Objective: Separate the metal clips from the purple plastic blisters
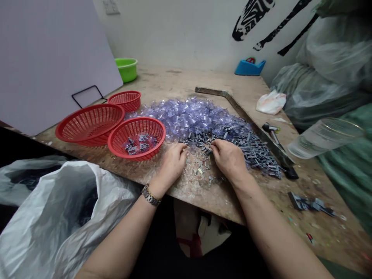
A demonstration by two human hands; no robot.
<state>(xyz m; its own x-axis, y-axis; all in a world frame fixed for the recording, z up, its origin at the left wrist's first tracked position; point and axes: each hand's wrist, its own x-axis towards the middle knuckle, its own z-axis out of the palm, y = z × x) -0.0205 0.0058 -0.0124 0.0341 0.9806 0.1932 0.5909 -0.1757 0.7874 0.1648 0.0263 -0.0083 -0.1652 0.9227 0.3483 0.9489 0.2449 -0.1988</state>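
Observation:
My left hand [173,162], with a metal-banded watch [151,195] at the wrist, is closed at the near edge of the piles, thumb against the fingers. Whatever it pinches is too small to make out. My right hand [228,158] is also closed, fingertips at the near edge of a heap of small dark grey plastic parts [258,149]; its grip is hidden. Behind both hands spreads a pile of clear, purple-tinted plastic pieces [192,114]. Left of my left hand stands a red basket [136,151] with a few assembled clear-and-grey pieces inside.
Two more red baskets [90,124] stand to the left, with a green basin [127,69] behind. An angled metal bar [247,116] borders the heap. At right are a tilted clear cup [322,137], a hammer-like tool [273,133] and a blue tape dispenser [250,68]. A white sack [78,186] hangs front left.

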